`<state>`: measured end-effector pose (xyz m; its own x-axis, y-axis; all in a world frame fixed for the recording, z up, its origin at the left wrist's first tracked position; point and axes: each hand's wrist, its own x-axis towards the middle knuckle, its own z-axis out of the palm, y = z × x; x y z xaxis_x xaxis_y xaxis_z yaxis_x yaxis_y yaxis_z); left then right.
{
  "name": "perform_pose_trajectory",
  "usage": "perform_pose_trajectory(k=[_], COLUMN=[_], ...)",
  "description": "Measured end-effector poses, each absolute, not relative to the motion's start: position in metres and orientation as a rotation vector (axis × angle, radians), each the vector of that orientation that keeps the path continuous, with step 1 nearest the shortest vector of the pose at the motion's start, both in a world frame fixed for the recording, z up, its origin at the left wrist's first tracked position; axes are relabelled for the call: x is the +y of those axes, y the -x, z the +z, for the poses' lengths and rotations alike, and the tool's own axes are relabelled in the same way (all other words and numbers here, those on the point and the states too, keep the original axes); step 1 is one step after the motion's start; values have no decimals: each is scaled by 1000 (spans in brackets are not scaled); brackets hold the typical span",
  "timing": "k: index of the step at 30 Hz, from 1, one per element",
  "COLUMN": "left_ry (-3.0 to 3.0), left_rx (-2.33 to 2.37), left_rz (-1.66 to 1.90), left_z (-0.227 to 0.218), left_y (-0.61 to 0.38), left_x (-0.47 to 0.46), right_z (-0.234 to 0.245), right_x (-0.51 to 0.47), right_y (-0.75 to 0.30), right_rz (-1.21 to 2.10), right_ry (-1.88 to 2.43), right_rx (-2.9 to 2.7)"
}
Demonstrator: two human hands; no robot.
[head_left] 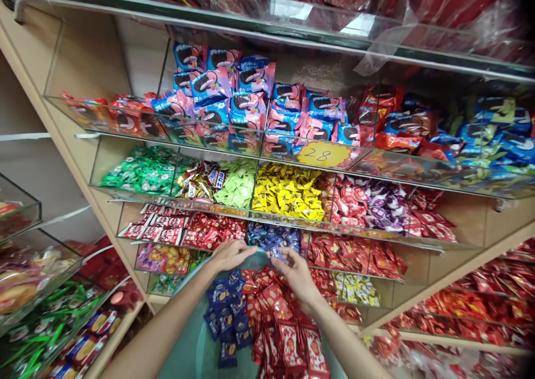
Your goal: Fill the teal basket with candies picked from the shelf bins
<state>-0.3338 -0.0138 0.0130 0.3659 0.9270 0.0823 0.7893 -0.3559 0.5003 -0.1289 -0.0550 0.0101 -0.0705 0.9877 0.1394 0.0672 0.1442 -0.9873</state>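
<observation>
Head: blue packet (273,252) seemingly between hands (229,254) (296,268)

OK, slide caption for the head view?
Left hand at the rim of a teal basket, right hand pinching a blue packet, before shelves of wrapped sweets.

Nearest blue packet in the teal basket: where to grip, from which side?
I'd pinch the nearest blue packet by its near edge, coming from the person's side: it looks flattish, its far end meets other blue packets, and that near edge seems clear of them, over the teal basket.
</observation>
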Motion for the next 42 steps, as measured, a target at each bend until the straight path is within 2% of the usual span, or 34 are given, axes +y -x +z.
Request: perform_pose_trajectory(k=[3,9,21,31,42], left_ry=[-2277,-2277,-2251,-2249,-2284], left_rx=[1487,1488,1478,1467,1429], left_rz=[522,522,538,547,513], left_z=[10,7,9,8,7], left_y=[335,336,335,336,339], left_x=[-13,-13,-14,-13,-11], right_z=[14,15,-36,-14,-20], right_x=[-79,-101,-136,-131,-125], right_y=[148,165,197,194,182], right_rz=[1541,1718,1710,1611,1581], right_ry=[997,899,935,911,1005], right_rx=[-1108,-981,-947,-1019,-888])
